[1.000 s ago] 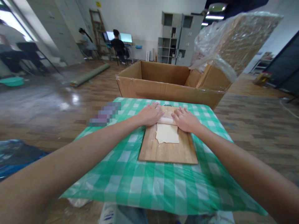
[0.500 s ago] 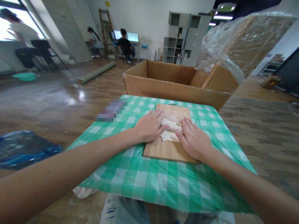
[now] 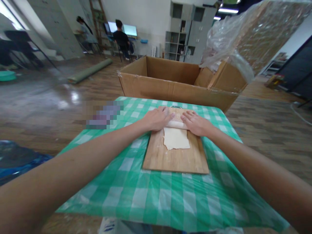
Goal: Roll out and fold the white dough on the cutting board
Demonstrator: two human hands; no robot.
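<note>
The scene is viewed through one head-worn camera, held above the near edge of the table and aimed forward and down. The hands are seen from behind and above, near mid-frame, while the cardboard box and the far wall are taken in beyond them.

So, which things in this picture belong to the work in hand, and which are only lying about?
In use:
rolling pin, under left hand and right hand
dough sheet
wooden board
checked tablecloth, under the board

Apparently just lying about:
open cardboard box
greenish roll on the floor
turquoise basin
</note>
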